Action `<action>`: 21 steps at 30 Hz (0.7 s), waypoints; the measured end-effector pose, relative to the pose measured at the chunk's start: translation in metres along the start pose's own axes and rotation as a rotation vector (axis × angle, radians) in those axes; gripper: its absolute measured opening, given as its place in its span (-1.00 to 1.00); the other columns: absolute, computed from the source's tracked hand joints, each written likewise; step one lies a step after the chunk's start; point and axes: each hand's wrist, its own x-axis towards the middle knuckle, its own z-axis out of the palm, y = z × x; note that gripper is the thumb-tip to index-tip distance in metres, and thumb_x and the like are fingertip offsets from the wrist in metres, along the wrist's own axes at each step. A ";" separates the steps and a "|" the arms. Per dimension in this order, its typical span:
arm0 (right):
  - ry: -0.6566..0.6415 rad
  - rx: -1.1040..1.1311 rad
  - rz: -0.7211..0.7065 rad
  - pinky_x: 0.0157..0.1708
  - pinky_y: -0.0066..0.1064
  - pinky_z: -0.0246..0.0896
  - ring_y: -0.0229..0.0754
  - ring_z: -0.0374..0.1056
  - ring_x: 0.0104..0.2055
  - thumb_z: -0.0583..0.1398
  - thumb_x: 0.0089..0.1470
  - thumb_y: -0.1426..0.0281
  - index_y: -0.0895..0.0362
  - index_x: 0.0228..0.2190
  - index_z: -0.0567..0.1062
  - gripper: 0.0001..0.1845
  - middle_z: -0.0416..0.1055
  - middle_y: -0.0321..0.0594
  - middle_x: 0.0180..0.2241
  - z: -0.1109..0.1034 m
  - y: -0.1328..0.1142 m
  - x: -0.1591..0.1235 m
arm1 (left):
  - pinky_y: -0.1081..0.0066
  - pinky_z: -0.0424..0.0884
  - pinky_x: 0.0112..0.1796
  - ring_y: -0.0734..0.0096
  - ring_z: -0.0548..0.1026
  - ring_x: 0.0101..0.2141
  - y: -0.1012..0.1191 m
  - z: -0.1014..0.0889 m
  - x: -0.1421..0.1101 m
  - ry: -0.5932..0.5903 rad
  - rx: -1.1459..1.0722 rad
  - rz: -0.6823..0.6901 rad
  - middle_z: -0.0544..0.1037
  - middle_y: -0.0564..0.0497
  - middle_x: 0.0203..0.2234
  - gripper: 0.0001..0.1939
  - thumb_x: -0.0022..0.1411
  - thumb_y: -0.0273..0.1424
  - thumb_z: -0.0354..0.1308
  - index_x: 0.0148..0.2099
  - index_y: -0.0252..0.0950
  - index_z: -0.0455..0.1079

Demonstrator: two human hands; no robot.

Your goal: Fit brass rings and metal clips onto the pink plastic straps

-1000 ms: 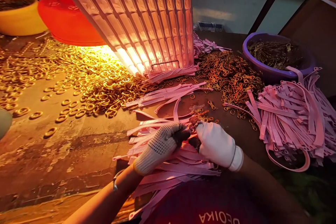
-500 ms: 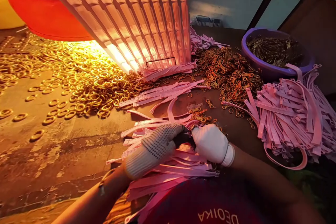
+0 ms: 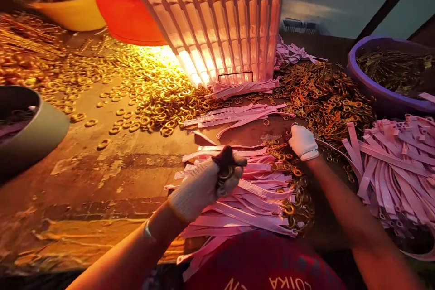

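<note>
My left hand (image 3: pixel 210 181), in a dotted knit glove with dark fingertips, is closed around a metal ring and a pink strap (image 3: pixel 258 186) above the heap of pink straps (image 3: pixel 244 204) in front of me. My right hand (image 3: pixel 303 141), in a white glove, reaches forward to the small brown metal clips (image 3: pixel 282 149) by the heap; its fingers curl down onto them, and what they grip is hidden. A big pile of brown clips (image 3: pixel 322 99) lies just beyond it.
A glowing ribbed plastic crate (image 3: pixel 224 18) stands at the back centre. Gold rings (image 3: pixel 149 99) spread across the left of the table. A grey bowl (image 3: pixel 41 131) sits at left, a yellow bowl (image 3: pixel 68 13) and red tub (image 3: pixel 129 13) behind, a purple basin (image 3: pixel 380 90) and more pink straps (image 3: pixel 397 167) at right.
My right hand has left my left hand and moved forward and right to the brown clips. My left hand keeps its grip. The view has swung left, bringing the grey bowl in.
</note>
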 end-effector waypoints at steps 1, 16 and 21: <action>-0.009 0.002 -0.002 -0.31 -0.36 0.12 -0.02 0.52 -0.23 0.15 0.03 0.68 0.40 -0.22 0.55 -0.74 0.56 0.20 -0.26 0.009 0.000 0.007 | 0.60 0.09 -0.76 0.59 0.30 -0.73 0.000 0.001 0.003 -0.047 -0.068 -0.051 0.51 -0.06 -0.56 -0.49 0.30 -0.01 0.18 -0.21 -0.44 0.54; 0.146 0.749 -0.590 -0.13 -0.33 0.39 -0.13 0.52 -0.21 0.17 0.22 0.44 0.07 -0.05 0.52 -0.73 0.60 -0.16 -0.20 -0.015 -0.043 -0.068 | 0.58 0.23 -0.66 0.40 0.55 -0.48 -0.002 -0.001 0.014 -0.302 -0.164 -0.092 0.63 -0.26 -0.24 -0.38 0.36 0.04 0.13 0.06 -0.46 0.53; 0.207 0.700 -0.699 -0.16 -0.27 0.43 -0.10 0.50 -0.22 0.17 -0.02 0.58 0.10 0.00 0.50 -0.49 0.59 -0.13 -0.19 -0.029 -0.085 -0.102 | 0.51 0.27 -0.63 0.41 0.46 -0.58 -0.010 0.017 0.020 -0.394 -0.094 -0.082 0.61 -0.09 -0.45 -0.33 0.26 0.18 0.15 -0.04 -0.38 0.55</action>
